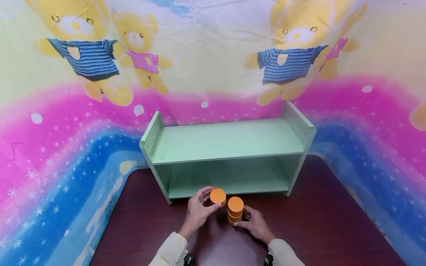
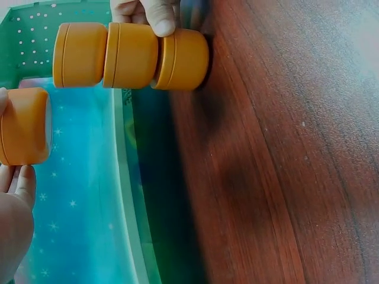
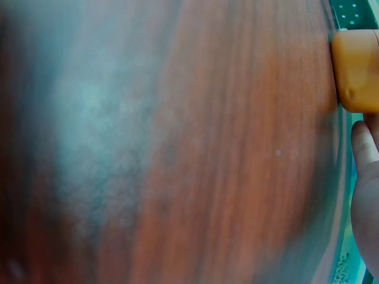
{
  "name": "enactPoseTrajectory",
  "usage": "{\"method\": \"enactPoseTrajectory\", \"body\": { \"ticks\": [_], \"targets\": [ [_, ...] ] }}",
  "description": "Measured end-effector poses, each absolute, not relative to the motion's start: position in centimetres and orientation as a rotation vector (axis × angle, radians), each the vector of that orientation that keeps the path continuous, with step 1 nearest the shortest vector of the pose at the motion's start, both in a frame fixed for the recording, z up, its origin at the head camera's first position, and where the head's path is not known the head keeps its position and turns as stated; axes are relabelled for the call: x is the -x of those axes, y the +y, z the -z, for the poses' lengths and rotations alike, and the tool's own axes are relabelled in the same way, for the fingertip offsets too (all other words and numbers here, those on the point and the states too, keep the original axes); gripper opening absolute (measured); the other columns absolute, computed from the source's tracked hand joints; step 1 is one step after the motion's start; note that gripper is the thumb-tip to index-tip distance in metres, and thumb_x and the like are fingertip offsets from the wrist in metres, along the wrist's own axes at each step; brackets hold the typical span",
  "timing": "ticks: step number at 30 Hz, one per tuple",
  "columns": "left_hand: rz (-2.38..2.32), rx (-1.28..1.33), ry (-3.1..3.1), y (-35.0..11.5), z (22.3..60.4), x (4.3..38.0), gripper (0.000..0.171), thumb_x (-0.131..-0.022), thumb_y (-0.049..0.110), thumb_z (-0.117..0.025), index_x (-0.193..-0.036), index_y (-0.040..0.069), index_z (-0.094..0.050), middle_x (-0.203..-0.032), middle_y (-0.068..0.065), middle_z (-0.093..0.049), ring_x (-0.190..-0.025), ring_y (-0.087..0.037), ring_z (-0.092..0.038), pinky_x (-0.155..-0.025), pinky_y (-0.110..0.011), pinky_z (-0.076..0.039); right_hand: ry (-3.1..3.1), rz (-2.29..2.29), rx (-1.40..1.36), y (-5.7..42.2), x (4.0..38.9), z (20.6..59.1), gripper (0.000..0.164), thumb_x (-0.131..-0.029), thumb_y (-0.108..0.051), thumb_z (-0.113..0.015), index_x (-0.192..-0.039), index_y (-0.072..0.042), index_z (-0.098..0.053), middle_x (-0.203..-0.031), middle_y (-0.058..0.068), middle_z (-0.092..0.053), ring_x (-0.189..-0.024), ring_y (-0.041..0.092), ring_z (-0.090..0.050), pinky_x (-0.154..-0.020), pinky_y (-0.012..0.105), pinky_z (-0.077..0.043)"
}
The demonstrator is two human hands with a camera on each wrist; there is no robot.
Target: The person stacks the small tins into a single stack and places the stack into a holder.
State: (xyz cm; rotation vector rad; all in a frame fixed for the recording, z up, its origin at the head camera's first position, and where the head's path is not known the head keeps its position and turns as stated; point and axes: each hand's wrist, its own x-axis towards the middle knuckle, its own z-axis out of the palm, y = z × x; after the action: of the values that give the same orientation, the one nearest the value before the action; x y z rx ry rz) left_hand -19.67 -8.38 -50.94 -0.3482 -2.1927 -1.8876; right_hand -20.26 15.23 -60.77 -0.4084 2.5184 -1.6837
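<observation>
Far left: a bright cloth [image 1: 50, 147] with teddy bears and stars, hanging down as a wall behind and beside everything.

Below it: a dark brown wooden table [image 1: 316, 229], flat and steady, good for standing things on.

At the back of the table: a pale green shelf [image 1: 226, 144] with two levels, open at the front and nothing to see on either level.

Next, the left hand [image 1: 198, 210]. Curled round one orange round block [image 1: 217, 195], thumb on one side and fingers on the other. Holds it up off the table, just in front of the shelf's lower level. Grips only the round side, so the flat top and bottom stay free. Sits just beside the top of the pile, close but not touching it.

Then the stack of three orange round blocks [image 1: 235, 211], standing straight up on the table, one on top of the other.

Last, the right hand [image 1: 254, 223]. Rests low on the table, with thumb and fingers bent round the lowest part of the stack. Probably there to keep the pile from sliding or tipping. Leaves the top block bare.
</observation>
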Motion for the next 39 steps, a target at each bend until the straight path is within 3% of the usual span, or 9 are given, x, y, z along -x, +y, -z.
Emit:
{"method": "enactPoseTrajectory", "body": {
  "ticks": [13, 20, 28, 39],
  "targets": [
    [1.922, 0.353, -2.231, -7.8, 50.5, 19.7, 0.059, -0.073, 0.000, -0.088, -0.126, -0.003, -0.061, -0.126, -0.016, -0.065, -0.119, -0.030, -0.061, -0.104, -0.037, -0.049, 2.499, 1.695, 0.398, 15.3, 20.4, 60.9, 0.064, -0.078, -0.024, -0.087, -0.131, -0.001, -0.059, -0.128, 0.018, -0.065, -0.118, 0.036, -0.062, -0.096, 0.045, -0.055],
    [1.935, 0.375, -2.221, -7.3, 50.4, 20.0, 0.060, -0.072, -0.011, -0.084, -0.126, -0.012, -0.057, -0.126, -0.028, -0.062, -0.118, -0.041, -0.059, -0.104, -0.050, -0.047, 2.492, 1.704, 0.395, 15.3, 20.5, 60.8, 0.064, -0.078, -0.024, -0.087, -0.131, -0.001, -0.059, -0.128, 0.018, -0.064, -0.119, 0.035, -0.061, -0.096, 0.045, -0.054],
    [1.965, 0.379, -2.204, -6.7, 50.6, 19.9, 0.060, -0.071, -0.003, -0.088, -0.125, -0.004, -0.061, -0.126, -0.017, -0.066, -0.118, -0.030, -0.062, -0.103, -0.034, -0.050, 2.490, 1.707, 0.383, 15.3, 20.4, 60.7, 0.064, -0.077, -0.022, -0.088, -0.131, -0.001, -0.059, -0.129, 0.018, -0.064, -0.120, 0.036, -0.061, -0.097, 0.045, -0.054],
    [2.002, 0.410, -2.178, -6.0, 50.3, 19.8, 0.060, -0.072, -0.009, -0.085, -0.126, -0.007, -0.060, -0.125, -0.020, -0.065, -0.118, -0.033, -0.062, -0.103, -0.037, -0.050, 2.483, 1.737, 0.414, 15.2, 20.4, 61.0, 0.063, -0.078, -0.020, -0.087, -0.131, 0.000, -0.059, -0.128, 0.018, -0.065, -0.119, 0.035, -0.061, -0.098, 0.044, -0.053]
  ]
}}
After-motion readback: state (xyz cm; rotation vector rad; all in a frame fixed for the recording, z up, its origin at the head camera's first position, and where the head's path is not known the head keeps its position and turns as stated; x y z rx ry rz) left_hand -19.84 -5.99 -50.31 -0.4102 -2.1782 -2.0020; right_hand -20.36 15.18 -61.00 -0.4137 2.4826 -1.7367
